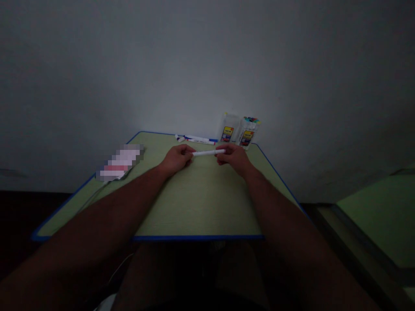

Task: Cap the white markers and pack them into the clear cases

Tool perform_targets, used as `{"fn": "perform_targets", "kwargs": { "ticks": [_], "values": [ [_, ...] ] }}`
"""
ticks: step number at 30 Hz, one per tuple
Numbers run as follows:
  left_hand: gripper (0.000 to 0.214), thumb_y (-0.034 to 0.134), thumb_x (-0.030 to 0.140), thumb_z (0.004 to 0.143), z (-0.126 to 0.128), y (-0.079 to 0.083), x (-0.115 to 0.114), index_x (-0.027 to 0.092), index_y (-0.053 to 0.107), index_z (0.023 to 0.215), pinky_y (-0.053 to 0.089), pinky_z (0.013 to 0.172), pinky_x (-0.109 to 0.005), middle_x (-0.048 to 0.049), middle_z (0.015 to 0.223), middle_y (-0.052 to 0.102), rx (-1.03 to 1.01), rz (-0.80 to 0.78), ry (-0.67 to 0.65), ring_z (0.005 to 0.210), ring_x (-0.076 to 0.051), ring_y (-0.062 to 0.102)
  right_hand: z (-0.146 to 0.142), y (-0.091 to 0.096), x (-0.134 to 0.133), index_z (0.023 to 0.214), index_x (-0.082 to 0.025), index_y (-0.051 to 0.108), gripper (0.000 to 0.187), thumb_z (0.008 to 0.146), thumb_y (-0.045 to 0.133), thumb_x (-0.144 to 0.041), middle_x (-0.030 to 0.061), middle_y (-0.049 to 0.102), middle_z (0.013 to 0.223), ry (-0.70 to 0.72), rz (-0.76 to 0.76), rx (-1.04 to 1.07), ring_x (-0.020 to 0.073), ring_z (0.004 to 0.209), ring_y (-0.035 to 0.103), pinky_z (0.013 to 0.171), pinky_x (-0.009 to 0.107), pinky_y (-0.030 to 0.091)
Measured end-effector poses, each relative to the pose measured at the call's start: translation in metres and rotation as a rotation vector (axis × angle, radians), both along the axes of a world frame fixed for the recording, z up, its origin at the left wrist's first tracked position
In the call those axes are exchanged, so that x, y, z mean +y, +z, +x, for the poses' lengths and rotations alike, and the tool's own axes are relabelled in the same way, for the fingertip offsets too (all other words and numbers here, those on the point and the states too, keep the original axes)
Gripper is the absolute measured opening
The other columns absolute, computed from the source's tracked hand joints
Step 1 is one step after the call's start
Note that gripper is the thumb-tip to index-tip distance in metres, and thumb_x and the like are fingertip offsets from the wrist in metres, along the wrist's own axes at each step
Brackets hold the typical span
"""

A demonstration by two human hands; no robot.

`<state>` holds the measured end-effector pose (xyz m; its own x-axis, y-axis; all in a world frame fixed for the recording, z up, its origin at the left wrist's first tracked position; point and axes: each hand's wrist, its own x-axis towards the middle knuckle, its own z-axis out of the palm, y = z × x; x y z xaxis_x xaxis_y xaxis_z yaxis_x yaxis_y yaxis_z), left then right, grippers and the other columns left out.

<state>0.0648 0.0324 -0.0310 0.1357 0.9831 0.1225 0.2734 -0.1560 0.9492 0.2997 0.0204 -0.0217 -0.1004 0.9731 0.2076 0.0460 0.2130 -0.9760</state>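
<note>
A white marker pen point(204, 153) lies level between my two hands, just above the tabletop. My left hand point(177, 159) pinches its left end between thumb and fingers. At the other end, my right hand point(234, 157) grips the marker with closed fingers. The fingers cover both tips, so I cannot tell whether a cap is on. Behind the hands, two more white markers, one with blue ends point(204, 138) and one with a red end point(201, 142), lie near the wall. Small white pieces point(179, 138), perhaps erasers or caps, sit to their left.
A clear pack point(229, 125) and another pack holding several coloured pens point(248, 131) stand at the back right. On the left lies a blurred-out phone-like device point(120, 163) with a white cable point(94, 195). The green table point(201, 207) has a blue edge and meets a grey wall.
</note>
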Motion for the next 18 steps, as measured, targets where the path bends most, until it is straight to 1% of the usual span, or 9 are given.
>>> {"fn": "perform_targets", "kwargs": {
  "ticks": [2, 5, 9, 12, 16, 18],
  "values": [
    [0.012, 0.063, 0.018, 0.078, 0.0, 0.001, 0.0, 0.017, 0.068, 0.089, 0.04, 0.049, -0.023, 0.0017, 0.057, 0.06, 0.022, -0.002, 0.015, 0.048, -0.011, 0.053, -0.002, 0.001, -0.001, 0.091, -0.017, 0.069, 0.035, 0.06, 0.084, -0.021, -0.0002, 0.071, 0.072, 0.009, 0.021, -0.002, 0.0124, 0.058, 0.066, 0.057, 0.027, 0.06],
    [0.015, 0.062, 0.02, 0.079, 0.0, -0.001, 0.002, 0.017, 0.069, 0.092, 0.04, 0.049, -0.024, 0.0014, 0.058, 0.06, 0.057, 0.023, 0.003, 0.048, -0.011, 0.053, -0.005, 0.002, -0.002, 0.092, -0.017, 0.068, 0.037, 0.059, 0.083, -0.024, -0.0007, 0.07, 0.071, 0.011, 0.032, -0.003, 0.0123, 0.058, 0.065, 0.057, 0.028, 0.059],
    [0.018, 0.062, 0.022, 0.078, 0.001, -0.006, 0.006, 0.017, 0.07, 0.094, 0.04, 0.051, -0.024, 0.0012, 0.061, 0.061, 0.101, 0.059, 0.001, 0.05, -0.011, 0.053, -0.005, 0.001, -0.001, 0.09, -0.017, 0.069, 0.035, 0.059, 0.083, -0.025, -0.003, 0.066, 0.067, 0.017, 0.065, 0.009, 0.0114, 0.056, 0.063, 0.055, 0.026, 0.057],
    [0.021, 0.063, 0.022, 0.075, 0.003, -0.006, 0.009, 0.017, 0.07, 0.095, 0.041, 0.052, -0.024, 0.001, 0.064, 0.063, 0.112, 0.044, 0.01, 0.053, -0.012, 0.055, -0.005, 0.001, 0.0, 0.089, -0.017, 0.07, 0.033, 0.059, 0.081, -0.024, -0.0042, 0.063, 0.064, 0.009, 0.084, 0.019, 0.0101, 0.053, 0.06, 0.052, 0.025, 0.055],
    [0.02, 0.067, 0.019, 0.067, 0.004, -0.003, 0.018, 0.017, 0.071, 0.086, 0.041, 0.055, -0.024, 0.0018, 0.063, 0.064, 0.248, 0.078, -0.049, 0.056, -0.013, 0.055, -0.004, 0.001, 0.001, 0.088, -0.017, 0.07, 0.03, 0.06, 0.08, -0.023, -0.0045, 0.063, 0.064, -0.044, 0.059, 0.011, 0.0101, 0.052, 0.06, 0.051, 0.025, 0.056],
    [0.017, 0.067, 0.019, 0.066, 0.003, -0.003, 0.023, 0.018, 0.071, 0.082, 0.041, 0.057, -0.024, 0.0021, 0.063, 0.064, 0.328, 0.122, -0.089, 0.058, -0.014, 0.055, -0.004, 0.001, 0.002, 0.088, -0.017, 0.07, 0.029, 0.061, 0.08, -0.023, -0.0041, 0.063, 0.064, -0.069, 0.042, 0.015, 0.01, 0.051, 0.06, 0.051, 0.025, 0.056]
  ]
}}
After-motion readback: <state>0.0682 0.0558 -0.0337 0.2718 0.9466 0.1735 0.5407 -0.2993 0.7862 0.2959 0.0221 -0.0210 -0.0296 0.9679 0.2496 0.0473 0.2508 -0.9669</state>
